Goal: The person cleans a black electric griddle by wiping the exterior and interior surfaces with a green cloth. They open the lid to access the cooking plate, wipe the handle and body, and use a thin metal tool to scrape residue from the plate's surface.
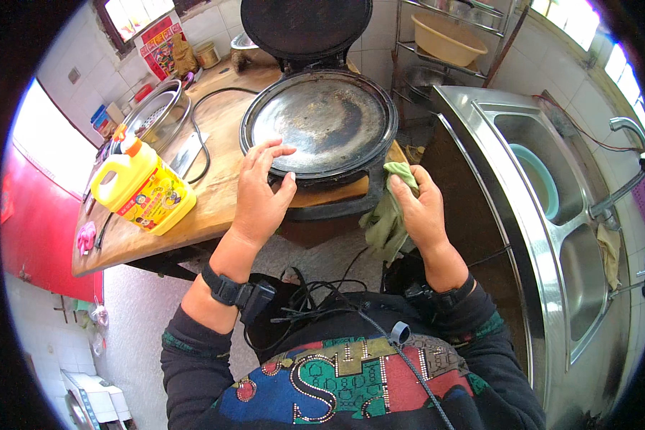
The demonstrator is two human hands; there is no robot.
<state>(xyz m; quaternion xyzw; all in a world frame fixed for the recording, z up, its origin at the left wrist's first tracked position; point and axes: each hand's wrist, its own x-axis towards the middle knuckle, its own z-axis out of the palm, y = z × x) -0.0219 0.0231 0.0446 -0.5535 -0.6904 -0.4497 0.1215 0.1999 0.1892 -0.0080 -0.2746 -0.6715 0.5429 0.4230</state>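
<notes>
My right hand (422,201) grips a crumpled green cloth (384,226), which hangs down beside the front of an electric griddle. With fingers apart and nothing in them, my left hand (266,188) hovers at the near left rim of the round griddle plate (322,126). Whether its fingertips touch the plate I cannot tell. The dark metal plate is shiny on the left and has brownish stains around its middle. Its black lid (306,27) stands raised at the back. A yellow jug of dish detergent (145,188) with an orange cap is to the left of my left hand.
A wooden table (220,207) bears the griddle, a black power cord (196,115) and a steel steamer pot (164,115). To the right runs a stainless steel sink (575,269) holding a light blue basin (537,183). A metal rack (400,54) stands behind. Cables hang before my body.
</notes>
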